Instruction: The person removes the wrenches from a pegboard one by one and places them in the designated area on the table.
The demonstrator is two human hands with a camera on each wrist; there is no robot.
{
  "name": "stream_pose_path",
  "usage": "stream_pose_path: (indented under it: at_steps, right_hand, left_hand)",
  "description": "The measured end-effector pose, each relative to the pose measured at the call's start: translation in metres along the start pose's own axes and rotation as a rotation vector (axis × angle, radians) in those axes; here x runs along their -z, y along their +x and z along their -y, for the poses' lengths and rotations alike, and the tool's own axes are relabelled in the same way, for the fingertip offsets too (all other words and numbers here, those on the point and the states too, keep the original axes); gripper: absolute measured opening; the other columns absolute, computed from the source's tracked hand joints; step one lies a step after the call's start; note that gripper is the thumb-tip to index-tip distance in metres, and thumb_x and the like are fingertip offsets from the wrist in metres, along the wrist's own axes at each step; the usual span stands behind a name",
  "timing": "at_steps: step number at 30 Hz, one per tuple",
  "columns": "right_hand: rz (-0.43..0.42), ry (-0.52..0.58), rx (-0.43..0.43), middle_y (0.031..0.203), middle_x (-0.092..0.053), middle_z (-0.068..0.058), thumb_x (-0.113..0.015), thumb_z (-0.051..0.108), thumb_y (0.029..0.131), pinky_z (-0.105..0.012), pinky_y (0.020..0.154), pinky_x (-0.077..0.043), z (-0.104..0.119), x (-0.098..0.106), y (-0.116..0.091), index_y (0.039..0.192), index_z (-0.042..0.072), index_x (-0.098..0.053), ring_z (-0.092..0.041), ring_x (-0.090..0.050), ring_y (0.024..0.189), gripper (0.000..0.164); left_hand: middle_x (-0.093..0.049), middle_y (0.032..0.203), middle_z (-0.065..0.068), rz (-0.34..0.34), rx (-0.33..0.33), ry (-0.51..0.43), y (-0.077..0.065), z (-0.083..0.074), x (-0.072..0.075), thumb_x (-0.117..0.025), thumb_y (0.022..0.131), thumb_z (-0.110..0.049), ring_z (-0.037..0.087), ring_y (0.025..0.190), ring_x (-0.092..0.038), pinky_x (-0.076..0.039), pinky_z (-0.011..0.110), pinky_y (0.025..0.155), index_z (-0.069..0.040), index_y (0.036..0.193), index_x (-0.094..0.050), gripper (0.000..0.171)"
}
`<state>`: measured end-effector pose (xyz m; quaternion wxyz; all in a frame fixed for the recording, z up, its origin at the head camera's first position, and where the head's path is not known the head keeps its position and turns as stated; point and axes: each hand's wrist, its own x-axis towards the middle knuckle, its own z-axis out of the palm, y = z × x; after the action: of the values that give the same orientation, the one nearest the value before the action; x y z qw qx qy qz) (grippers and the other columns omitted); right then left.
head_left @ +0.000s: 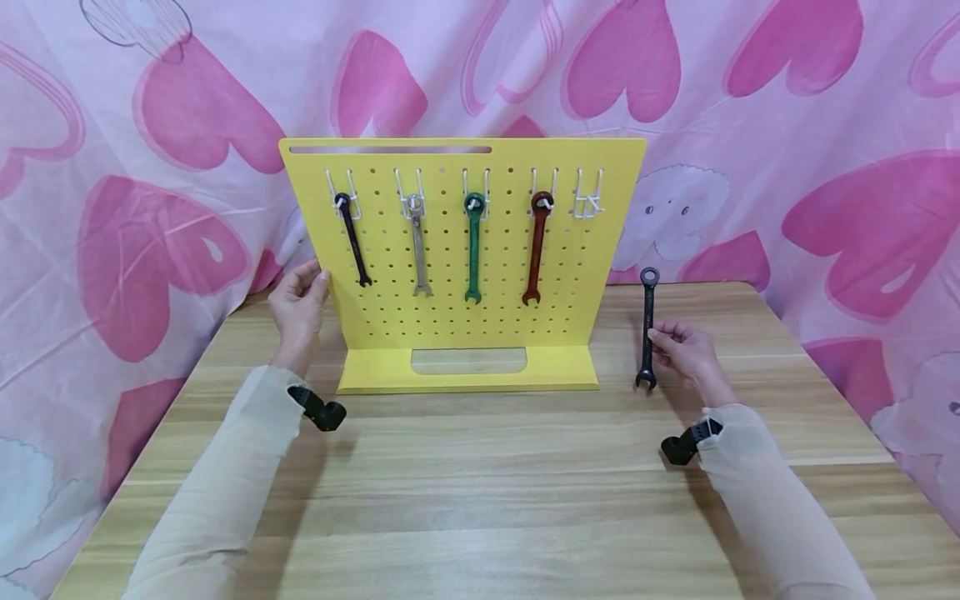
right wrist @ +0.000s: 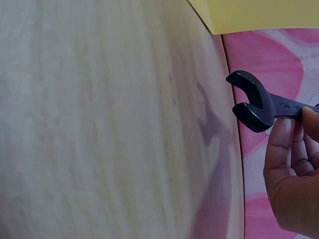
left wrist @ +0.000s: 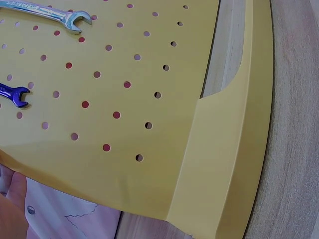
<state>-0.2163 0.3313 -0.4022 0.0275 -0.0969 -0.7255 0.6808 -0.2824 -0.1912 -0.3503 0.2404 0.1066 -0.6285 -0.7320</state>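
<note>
My right hand (head_left: 686, 354) pinches a black combination wrench (head_left: 647, 333) upright, ring end up, to the right of a yellow pegboard (head_left: 450, 325). In the right wrist view, the wrench's open end (right wrist: 254, 102) points left, away from the thumb and fingers. My left hand (head_left: 298, 304) holds the board's left edge; part of its fingers is hidden. On white hooks across the board hang a dark purple wrench (head_left: 352, 242), a silver wrench (head_left: 417, 250), a green wrench (head_left: 474, 250) and a red-brown wrench (head_left: 536, 250). Another white hook (head_left: 589, 200) sits at the board's right.
The pegboard stands on its yellow base (head_left: 465, 383), which has a cut-out, on a wooden table (head_left: 480, 483). Behind the table hangs a pink cloth (head_left: 480, 67) with hearts. A small black camera is strapped at each wrist.
</note>
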Motion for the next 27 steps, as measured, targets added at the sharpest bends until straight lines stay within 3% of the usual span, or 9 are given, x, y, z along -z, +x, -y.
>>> stream_pose_path:
  at_steps: [8,27]
  right_hand:
    - [0.006,-0.187,-0.065,0.072,-0.058,0.015,-0.053,0.015,0.096,-0.017,0.062,-0.054,-0.002,-0.001,0.005,0.096,0.010,-0.054,-0.001,-0.057,0.067,0.005]
    - [0.010,-0.265,-0.138,0.067,-0.056,0.011,-0.052,0.009,0.096,-0.015,0.057,-0.053,-0.009,-0.001,0.011,0.110,-0.008,-0.052,0.001,-0.055,0.059,0.022]
  left_hand:
    - [-0.064,0.082,-0.010,0.004,0.002,0.000,0.002,0.002,0.001,-0.066,0.086,-0.005,0.004,0.080,-0.057,-0.051,0.009,0.070,-0.003,0.109,-0.066,0.023]
    - [-0.064,0.082,-0.008,0.009,-0.017,-0.021,0.000,0.001,0.000,-0.066,0.086,-0.004,0.005,0.081,-0.058,-0.051,0.010,0.072,-0.003,0.108,-0.067,0.022]
